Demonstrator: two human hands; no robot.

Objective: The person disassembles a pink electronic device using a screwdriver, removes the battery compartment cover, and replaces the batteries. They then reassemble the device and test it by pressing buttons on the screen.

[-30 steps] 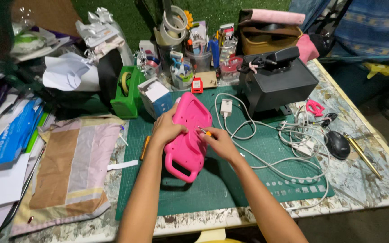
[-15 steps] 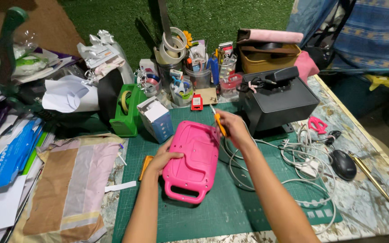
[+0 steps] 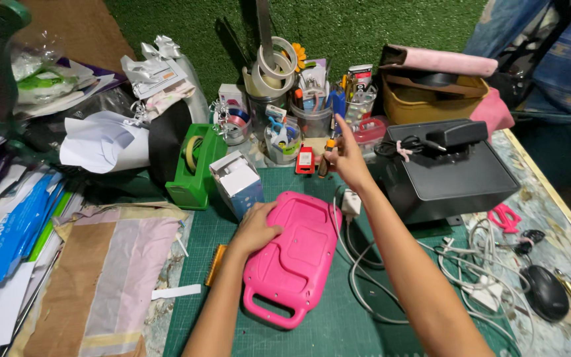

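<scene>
Two bare hands work over a green cutting mat (image 3: 338,324). The left hand (image 3: 257,228) lies flat on a pink plastic case (image 3: 293,254), whose long axis runs from the mat's near edge toward its far edge. Beyond the case's far end, the right hand (image 3: 346,155) pinches a small orange-handled tool (image 3: 328,147).

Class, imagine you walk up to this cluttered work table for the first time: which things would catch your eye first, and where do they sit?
The bright pink plastic case lies face down mid-table on the green cutting mat, with the left hand resting on it. The right hand reaches toward the pen cups, holding a small screwdriver. A green tape dispenser sits left, a black box-shaped machine right.
</scene>
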